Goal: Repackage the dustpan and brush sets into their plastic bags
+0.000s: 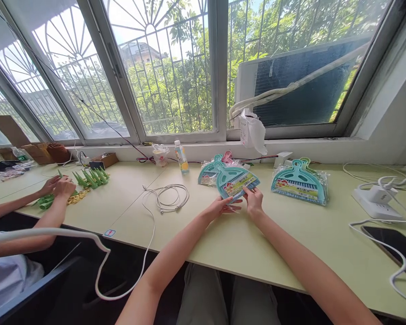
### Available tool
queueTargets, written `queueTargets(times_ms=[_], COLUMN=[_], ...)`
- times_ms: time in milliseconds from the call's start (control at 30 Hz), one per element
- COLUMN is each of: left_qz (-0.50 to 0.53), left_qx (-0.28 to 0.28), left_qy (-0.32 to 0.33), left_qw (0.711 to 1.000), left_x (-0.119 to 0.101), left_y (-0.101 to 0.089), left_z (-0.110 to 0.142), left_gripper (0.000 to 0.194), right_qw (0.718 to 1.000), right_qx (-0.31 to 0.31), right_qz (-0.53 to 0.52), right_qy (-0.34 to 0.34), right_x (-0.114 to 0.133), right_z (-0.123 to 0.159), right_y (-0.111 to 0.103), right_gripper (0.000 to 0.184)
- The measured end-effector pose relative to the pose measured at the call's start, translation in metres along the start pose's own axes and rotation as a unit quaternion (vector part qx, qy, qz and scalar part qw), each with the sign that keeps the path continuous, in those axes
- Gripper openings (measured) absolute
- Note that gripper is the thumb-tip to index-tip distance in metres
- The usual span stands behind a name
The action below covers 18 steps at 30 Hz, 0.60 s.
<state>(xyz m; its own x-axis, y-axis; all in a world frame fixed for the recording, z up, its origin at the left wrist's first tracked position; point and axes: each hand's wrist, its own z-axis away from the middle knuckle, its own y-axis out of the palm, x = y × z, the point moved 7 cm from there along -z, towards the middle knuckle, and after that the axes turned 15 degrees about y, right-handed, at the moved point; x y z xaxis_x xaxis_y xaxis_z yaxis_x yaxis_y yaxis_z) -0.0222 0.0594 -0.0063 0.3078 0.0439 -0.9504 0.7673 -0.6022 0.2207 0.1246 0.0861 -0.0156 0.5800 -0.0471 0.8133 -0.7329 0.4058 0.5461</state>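
Between both hands I hold a teal toy dustpan-and-brush set [235,174] in clear wrapping, with a printed card across its lower part. My left hand [222,206] grips its bottom left corner, and my right hand [255,201] has its fingers closed on the lower right edge. Partly hidden behind it lies a pile of similar wrapped sets [207,175], one with a pink handle. To the right of my right hand is another pile of teal and green wrapped sets [298,183].
A coiled white cable [172,198] lies left of my hands. A drink bottle [181,157] stands near the window. At right are a power strip [375,203] and a dark phone [392,248]. A co-worker's hands [59,186] handle green pieces [92,177] at far left.
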Motion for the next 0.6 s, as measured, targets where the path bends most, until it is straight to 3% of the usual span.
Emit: queueTargets(times_ms=[133,333,467,600], left_qz=[0.003,0.044,0.08,0.092], left_qx=[0.037,-0.146,-0.23,-0.28], left_qy=[-0.015,0.082,0.14,0.132], left_qw=[0.999,0.985,0.96,0.947], left_x=[0.002,-0.01,-0.018,-0.014], left_y=[0.003,-0.032,-0.046,-0.051], left_z=[-0.002,-0.015,-0.012,-0.006], left_gripper=[0.063,0.055,0.048,0.039], right_qw=[0.999,0.999,0.999,0.998], right_qx=[-0.03,0.0,0.05,0.066], right_qz=[-0.026,-0.037,-0.004,0.015], right_qy=[-0.005,0.011,0.017,0.013], right_x=[0.001,-0.003,-0.01,-0.014], right_z=[-0.001,0.0,0.005,0.009], right_y=[-0.006,0.001,0.013,0.017], right_gripper=[0.032,0.032,0.032,0.034])
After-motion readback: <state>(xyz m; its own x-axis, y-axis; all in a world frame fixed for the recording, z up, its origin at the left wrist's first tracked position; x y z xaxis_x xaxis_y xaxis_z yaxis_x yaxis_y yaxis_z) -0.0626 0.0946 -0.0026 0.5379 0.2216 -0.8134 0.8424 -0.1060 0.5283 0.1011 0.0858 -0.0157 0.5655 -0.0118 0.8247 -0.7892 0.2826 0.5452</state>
